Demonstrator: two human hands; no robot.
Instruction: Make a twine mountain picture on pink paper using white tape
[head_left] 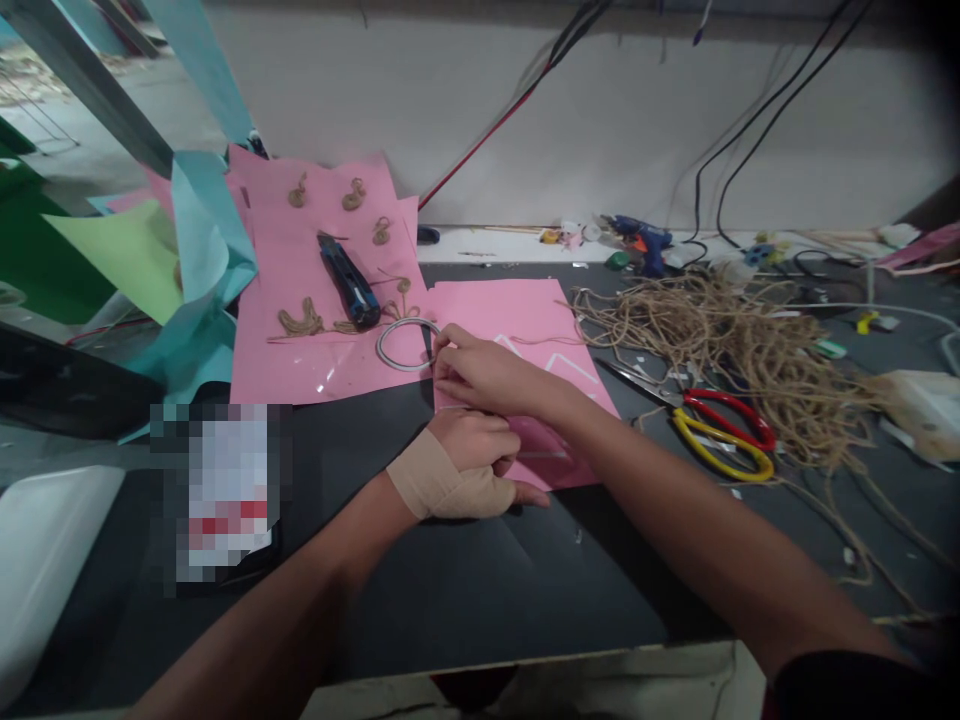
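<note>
A thin grey ring (385, 358), like a narrow roll of tape, tilts above the edges of two pink sheets. My right hand (480, 372) reaches across from the right, with bent fingers closed at the ring's right side. Below it, my left hand (469, 460), wrapped in a tan bandage (424, 474), rests on the nearer pink sheet (517, 300). Its fingers are curled under and its thumb points right; what lies beneath the fingers is hidden. White strips (574, 367) form zigzags on that sheet.
A box cutter (349, 280) and small twine coils (301, 318) lie on the left pink sheet (262, 240). To the right are scissors (724, 435) with red and yellow handles and a twine heap (750, 340). A blue glue gun (645, 240) lies behind.
</note>
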